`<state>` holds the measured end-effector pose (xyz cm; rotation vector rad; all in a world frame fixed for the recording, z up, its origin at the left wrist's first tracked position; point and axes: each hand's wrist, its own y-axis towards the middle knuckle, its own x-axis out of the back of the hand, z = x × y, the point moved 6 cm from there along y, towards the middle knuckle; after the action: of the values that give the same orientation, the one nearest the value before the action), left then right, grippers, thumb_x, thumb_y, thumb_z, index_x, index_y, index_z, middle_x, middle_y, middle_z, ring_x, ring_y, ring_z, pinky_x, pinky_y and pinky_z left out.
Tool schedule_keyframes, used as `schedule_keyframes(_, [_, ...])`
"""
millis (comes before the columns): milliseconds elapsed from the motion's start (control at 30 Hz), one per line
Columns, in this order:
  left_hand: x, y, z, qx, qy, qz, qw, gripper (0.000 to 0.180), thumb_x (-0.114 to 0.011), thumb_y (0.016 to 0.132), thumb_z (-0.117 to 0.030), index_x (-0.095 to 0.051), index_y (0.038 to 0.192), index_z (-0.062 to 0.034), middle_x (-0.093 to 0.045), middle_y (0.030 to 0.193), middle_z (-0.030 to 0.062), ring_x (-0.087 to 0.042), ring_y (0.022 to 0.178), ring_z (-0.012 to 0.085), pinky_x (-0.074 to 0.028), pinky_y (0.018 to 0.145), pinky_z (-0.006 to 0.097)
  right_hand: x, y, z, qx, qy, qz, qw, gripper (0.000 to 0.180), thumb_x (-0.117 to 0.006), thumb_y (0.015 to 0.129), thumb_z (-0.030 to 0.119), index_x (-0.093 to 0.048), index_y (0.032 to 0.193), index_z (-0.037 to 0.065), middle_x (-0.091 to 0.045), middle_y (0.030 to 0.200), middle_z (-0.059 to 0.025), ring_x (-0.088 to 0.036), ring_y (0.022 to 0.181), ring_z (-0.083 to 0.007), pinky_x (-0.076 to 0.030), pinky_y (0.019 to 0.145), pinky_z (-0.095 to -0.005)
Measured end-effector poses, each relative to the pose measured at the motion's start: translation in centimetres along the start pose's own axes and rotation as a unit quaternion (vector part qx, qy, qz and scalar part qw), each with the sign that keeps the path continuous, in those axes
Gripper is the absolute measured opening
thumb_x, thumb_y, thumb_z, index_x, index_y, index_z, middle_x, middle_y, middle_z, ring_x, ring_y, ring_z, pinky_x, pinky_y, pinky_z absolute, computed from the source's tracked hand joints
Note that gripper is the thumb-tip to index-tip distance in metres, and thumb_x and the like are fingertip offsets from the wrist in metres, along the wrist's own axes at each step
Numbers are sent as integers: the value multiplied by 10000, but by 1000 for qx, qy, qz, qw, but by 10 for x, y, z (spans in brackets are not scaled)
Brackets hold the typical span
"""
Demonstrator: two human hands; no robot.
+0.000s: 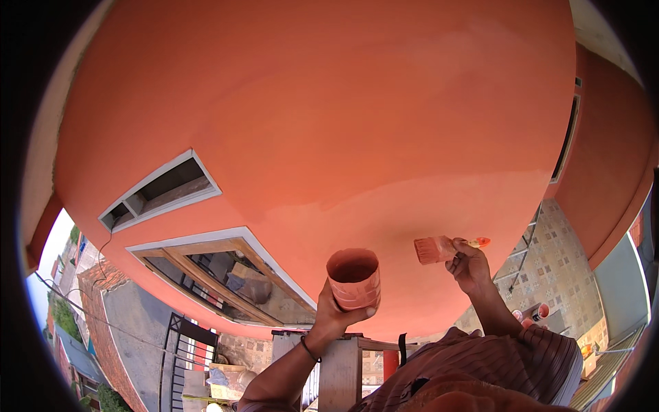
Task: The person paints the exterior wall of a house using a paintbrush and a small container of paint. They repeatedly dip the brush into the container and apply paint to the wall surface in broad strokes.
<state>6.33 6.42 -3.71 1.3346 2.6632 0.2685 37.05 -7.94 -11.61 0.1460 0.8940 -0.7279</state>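
Note:
My left hand [341, 314] is wrapped round a paint container [357, 292], a round tub smeared with orange-pink paint, its open top facing up and dark paint inside. To its right, my right hand [469, 266] grips a flat paintbrush [431, 250] by the handle. The bristles point left and are coated in the same colour; the orange and yellow handle end sticks out to the right. Ahead stands a large orange wall [384, 137], with a lighter patch along its lower part. The brush appears apart from the wall, though the gap is hard to judge.
A white-framed vent opening [165, 189] and a wooden-framed window [226, 275] sit in the wall at left. Below me are a pale wooden piece [341, 371], a black metal gate [184, 350], the tiled floor [549, 247] and paint-stained pots [539, 312]. A cable [110, 319] runs at left.

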Motion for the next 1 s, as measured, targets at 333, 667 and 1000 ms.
schedule_keyframes(333, [4, -4, 7, 1, -11, -17, 1000, 886, -943, 738, -20, -442, 1469, -8, -631, 1352, 98, -632, 1252, 213, -550, 1067, 388, -43, 1, 54, 174, -56, 49, 982, 164, -732, 937, 36, -701, 1087, 96, -747, 969, -16, -720, 848, -132, -579, 737, -290])
schedule_keyframes(667, [10, -4, 16, 9, -12, -13, 1000, 874, -932, 751, -29, -436, 1470, 0, -631, 1338, 105, -637, 1233, 218, -558, 1049, 395, -79, -19, 110, 394, -76, 117, 908, 203, -762, 910, -53, -709, 1092, 20, -752, 984, -80, -709, 887, -149, -567, 757, -329])
schedule_keyframes(1000, [4, -4, 9, 10, -7, -16, 1000, 870, -936, 741, -31, -445, 1458, 4, -635, 1322, 105, -638, 1217, 215, -557, 1035, 393, -112, -25, 102, 514, -176, 121, 831, 202, -786, 887, -89, -711, 1050, 3, -753, 998, -94, -733, 953, -167, -623, 866, -336])
